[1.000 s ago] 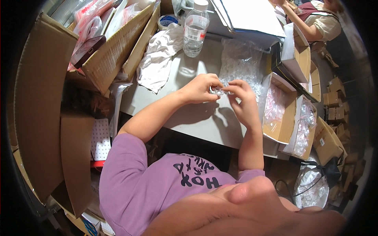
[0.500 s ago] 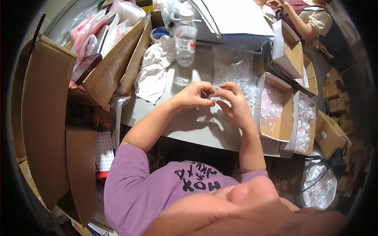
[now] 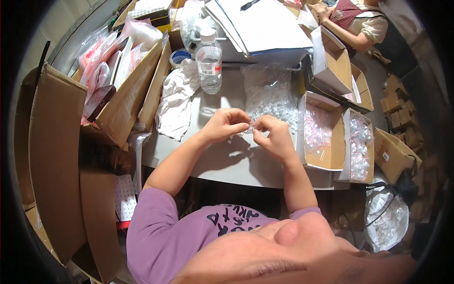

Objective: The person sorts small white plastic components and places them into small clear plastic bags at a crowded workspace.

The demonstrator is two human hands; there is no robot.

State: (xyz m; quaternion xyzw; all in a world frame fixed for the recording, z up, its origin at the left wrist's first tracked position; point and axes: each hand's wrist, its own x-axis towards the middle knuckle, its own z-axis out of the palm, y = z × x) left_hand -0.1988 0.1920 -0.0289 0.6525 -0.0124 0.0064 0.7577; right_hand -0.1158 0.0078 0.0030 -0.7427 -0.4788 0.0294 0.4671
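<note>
My left hand point(image 3: 227, 125) and my right hand point(image 3: 275, 137) meet fingertip to fingertip above the table. Both pinch at a small whitish, see-through thing point(image 3: 251, 127); fingers cover most of it and its kind cannot be made out. Just beyond them lies an opened clear plastic bag point(image 3: 268, 85), with many small white round pieces point(image 3: 274, 110) spilling from its mouth. To the right of my right hand stands an open cardboard box point(image 3: 336, 151) containing small clear zip bags point(image 3: 318, 125) with red strips.
A box of filled clear bags point(image 3: 359, 146) adjoins on the right. A water bottle point(image 3: 209, 66) and white cloth point(image 3: 177, 102) stand and lie at the back left. Papers point(image 3: 269, 28) cover a bin behind. Tall cardboard point(image 3: 56, 161) rises left. Another person's hand point(image 3: 321, 12) shows far right.
Both hands now pinch closer together, and the held thing shows less between the fingertips. My view has shifted slightly, so the table's things sit lower and farther left.
</note>
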